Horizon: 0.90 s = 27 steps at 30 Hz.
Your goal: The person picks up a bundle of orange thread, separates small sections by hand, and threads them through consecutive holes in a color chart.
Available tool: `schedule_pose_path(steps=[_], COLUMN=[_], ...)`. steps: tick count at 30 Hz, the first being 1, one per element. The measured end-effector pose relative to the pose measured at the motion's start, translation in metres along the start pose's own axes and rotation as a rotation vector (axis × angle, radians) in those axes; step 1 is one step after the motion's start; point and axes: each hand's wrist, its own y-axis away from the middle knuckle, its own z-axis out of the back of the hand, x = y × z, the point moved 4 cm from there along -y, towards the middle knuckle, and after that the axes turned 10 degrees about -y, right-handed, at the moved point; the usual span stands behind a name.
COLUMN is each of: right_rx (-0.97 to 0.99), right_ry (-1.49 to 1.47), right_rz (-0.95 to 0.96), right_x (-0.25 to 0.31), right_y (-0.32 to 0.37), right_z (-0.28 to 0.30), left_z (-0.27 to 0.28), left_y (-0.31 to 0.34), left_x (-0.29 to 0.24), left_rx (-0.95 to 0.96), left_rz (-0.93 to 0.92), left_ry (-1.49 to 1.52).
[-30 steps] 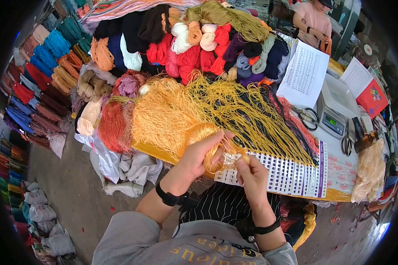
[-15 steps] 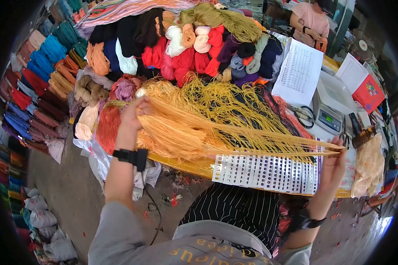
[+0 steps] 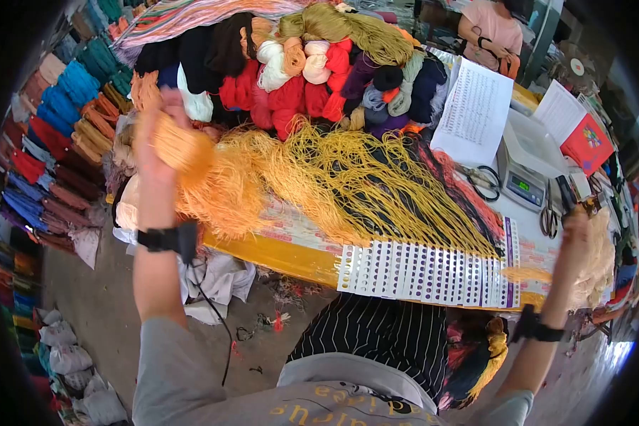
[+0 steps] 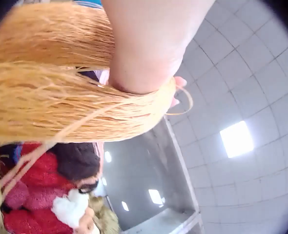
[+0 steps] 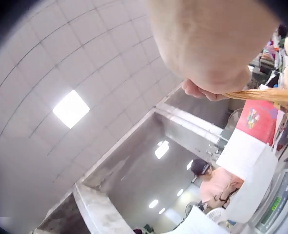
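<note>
A thick hank of light orange yarn point(image 3: 184, 145) point(image 4: 85, 109) loops round my raised left hand point(image 3: 156, 142) point(image 4: 146, 53), which grips it at the left; most of those fingers are hidden in the left wrist view. Out at the right, the right hand point(image 3: 574, 238) point(image 5: 207, 73) holds a thin orange bundle point(image 3: 525, 274) point(image 5: 266, 95) in curled fingers. Motion blurs both hands in the head view. Loose orange yarn point(image 3: 227, 188) lies under the hank, beside yellow-green strands point(image 3: 376, 192).
Punched white cards point(image 3: 426, 273) line the table's front edge. Skeins of many colours point(image 3: 287, 99) are heaped behind. Printed sheets point(image 3: 473, 113), scissors point(image 3: 484, 183) and a scale point(image 3: 524, 181) sit at the right. Another person point(image 3: 491, 35) is at the back right.
From close together, my hands have moved wide apart, stretching the orange yarn between them. Since then the left has risen further left with the hank, and the right has moved slightly farther right.
</note>
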Motion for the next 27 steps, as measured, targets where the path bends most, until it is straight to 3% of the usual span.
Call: schedule_pose_path(steps=[1,2,3,4,6,8,10,14,19,25,27], right_rx=[0.186,0.47,0.439,0.619,0.705,0.776,0.813,0.823,0.845,0.81,0.805], right_ry=[0.069,0.19,0.294,0.063,0.248,0.173,0.167,0.127,0.251,0.337,0.321], right_rz=[0.058,0.112,0.025,-0.023,-0.037,-0.275,-0.326,-0.5,-0.344,-0.263,-0.282], right_x=[-0.036,-0.046,-0.061,-0.065,-0.079,-0.094,-0.114,-0.138,-0.136,-0.131,-0.128], right_y=[0.011,0.044,0.082,0.12,0.171,0.206,0.225,0.246,0.247,0.246,0.245], right_z=[-0.011,-0.041,-0.07,-0.102,-0.133,-0.15,-0.162,-0.172,-0.172,-0.171,-0.169], left_z=[-0.02,-0.041,-0.036,-0.053,-0.071,-0.082,-0.094,-0.1,-0.098,-0.135,-0.123], left_y=[0.021,0.042,0.062,0.085,0.125,0.156,0.185,0.212,0.211,0.207,0.211], left_x=[0.031,0.06,0.094,0.123,0.172,0.212,0.239,0.263,0.274,0.262,0.272], left_rx=[-0.092,-0.048,-0.007,0.034,0.002,0.042,0.058,0.083,0.165,0.122,0.117], left_rz=[0.126,0.197,0.395,0.576,0.799,1.028,1.257,1.366,1.487,1.336,1.379], left_ry=[-0.021,-0.141,-0.087,0.023,-0.041,0.054,0.074,0.003,0.029,-0.228,-0.192])
